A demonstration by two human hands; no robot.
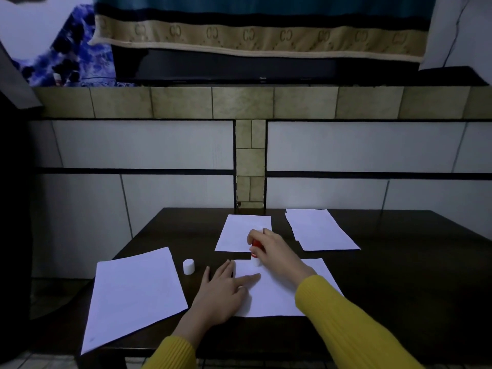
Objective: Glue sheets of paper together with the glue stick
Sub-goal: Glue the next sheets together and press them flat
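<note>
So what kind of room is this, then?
Probably a home living room: a dark wooden table stands before a tiled ledge carrying a black flat television draped with a teal-and-beige patterned cloth.

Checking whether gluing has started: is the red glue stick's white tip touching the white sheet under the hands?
Touching. The head view shows the red glue stick, gripped by the right hand, with its tip meeting the white sheet.

Dim, bluish cast overall, edges w/ wide-angle bending, corners dark, soft focus throughout.
</note>
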